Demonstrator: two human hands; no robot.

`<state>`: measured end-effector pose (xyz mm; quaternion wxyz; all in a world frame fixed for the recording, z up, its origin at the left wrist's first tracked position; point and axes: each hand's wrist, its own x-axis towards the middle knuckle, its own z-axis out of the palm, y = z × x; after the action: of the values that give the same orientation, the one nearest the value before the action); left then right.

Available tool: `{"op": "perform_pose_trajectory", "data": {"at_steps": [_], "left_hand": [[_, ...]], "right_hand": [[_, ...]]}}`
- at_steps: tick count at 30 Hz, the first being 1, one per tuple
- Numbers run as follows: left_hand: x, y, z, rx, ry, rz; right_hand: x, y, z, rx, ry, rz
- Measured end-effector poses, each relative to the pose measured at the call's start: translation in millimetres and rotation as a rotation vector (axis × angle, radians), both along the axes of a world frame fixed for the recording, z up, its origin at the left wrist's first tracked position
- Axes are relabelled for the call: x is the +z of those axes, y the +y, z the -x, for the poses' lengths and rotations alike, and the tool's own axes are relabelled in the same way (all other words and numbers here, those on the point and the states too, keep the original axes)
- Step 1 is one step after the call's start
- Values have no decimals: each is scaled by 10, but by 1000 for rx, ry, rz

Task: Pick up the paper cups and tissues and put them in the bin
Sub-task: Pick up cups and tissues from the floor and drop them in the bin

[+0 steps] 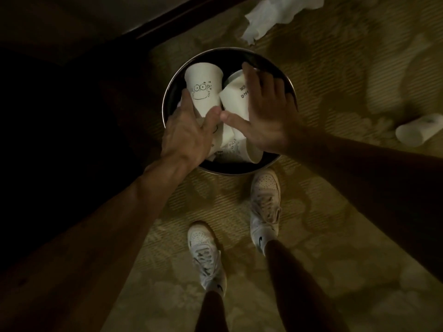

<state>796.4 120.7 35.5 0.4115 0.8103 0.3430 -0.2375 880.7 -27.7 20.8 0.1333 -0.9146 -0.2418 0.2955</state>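
A round dark bin with a metal rim (167, 92) stands on the carpet and holds several white paper cups. My left hand (187, 133) reaches into it from the left, thumb and fingers wrapped around a cup printed with a cartoon face (203, 82). My right hand (266, 111) lies over a cup with printed lettering (233, 92), fingers spread across it and thumb under its side. More cups (231, 149) lie below both hands. A white tissue (278, 13) lies on the floor beyond the bin. One paper cup (417, 131) lies on its side at the far right.
My two feet in white sneakers (265, 202) stand just in front of the bin on a patterned yellowish carpet. A dark wooden edge (167, 22) runs diagonally at the upper left, and everything left of it is in deep shadow.
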Motion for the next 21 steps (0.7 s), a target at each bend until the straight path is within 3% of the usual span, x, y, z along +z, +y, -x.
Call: {"op": "perform_pose_trajectory", "data": {"at_steps": [5, 10, 15, 17, 21], "left_hand": [[-75, 5, -137, -109, 115, -53], [130, 191, -244, -128, 220, 32], [445, 308, -190, -256, 88, -254], [580, 310, -177, -323, 50, -315], [875, 316, -236, -350, 76, -244]], "right_hand": [[-132, 61, -125, 77, 57, 90], [54, 61, -188, 113, 103, 103], [377, 72, -239, 142, 133, 50], [499, 53, -193, 88, 164, 4], [756, -34, -119, -206, 315, -170]]}}
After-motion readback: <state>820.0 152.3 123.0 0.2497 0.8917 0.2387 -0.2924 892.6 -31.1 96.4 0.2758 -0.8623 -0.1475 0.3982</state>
